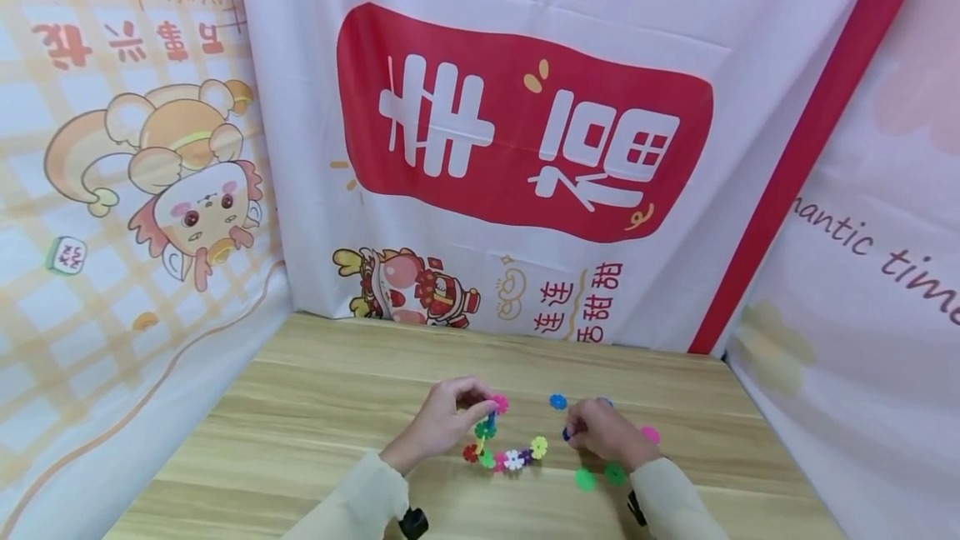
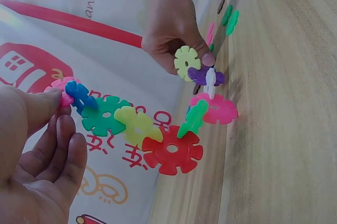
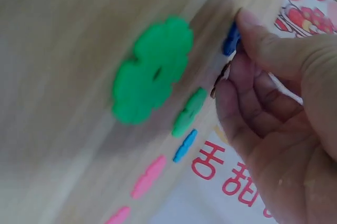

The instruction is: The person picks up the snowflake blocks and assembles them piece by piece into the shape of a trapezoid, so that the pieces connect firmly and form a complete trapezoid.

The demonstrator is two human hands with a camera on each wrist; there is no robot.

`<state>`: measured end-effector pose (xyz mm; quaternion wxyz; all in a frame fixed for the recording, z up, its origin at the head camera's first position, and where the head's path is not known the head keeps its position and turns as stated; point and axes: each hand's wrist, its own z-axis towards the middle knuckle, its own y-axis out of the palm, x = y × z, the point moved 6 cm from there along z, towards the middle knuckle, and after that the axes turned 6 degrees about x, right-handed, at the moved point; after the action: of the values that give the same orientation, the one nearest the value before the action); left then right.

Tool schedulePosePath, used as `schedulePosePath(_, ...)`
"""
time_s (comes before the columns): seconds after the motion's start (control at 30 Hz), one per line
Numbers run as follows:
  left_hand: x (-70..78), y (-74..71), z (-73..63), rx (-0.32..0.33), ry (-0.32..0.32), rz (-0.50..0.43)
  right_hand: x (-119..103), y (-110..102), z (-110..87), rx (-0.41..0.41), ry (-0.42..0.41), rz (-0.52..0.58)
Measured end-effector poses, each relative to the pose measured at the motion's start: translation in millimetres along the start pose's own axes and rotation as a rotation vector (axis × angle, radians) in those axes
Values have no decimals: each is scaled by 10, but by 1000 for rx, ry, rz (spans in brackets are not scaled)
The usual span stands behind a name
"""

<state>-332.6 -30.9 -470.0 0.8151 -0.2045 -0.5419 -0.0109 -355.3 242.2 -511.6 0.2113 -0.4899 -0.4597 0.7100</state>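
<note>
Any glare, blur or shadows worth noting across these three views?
Right wrist: the nearest green flower disc looks soft, with a diffuse shadow beside it on the tabletop; left wrist: the cloth backdrop is washed out at upper left, the red flower disc fairly crisp; head: fairly even lighting, though the linked flower discs appear small.

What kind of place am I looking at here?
Probably a curtained-off tabletop craft or play corner: printed cloths line three sides of a wooden table, and the left hand holds a chain of colorful flower-shaped pieces.
</note>
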Motion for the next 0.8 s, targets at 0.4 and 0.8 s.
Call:
schedulePosePath(0.4,-4,39,-2,-5,-1,-14,43,-42,100,-54,18,3)
schedulePosePath(0.8,4,59,5,-6,-8,-4,-99,-226,78,-13,-25,87)
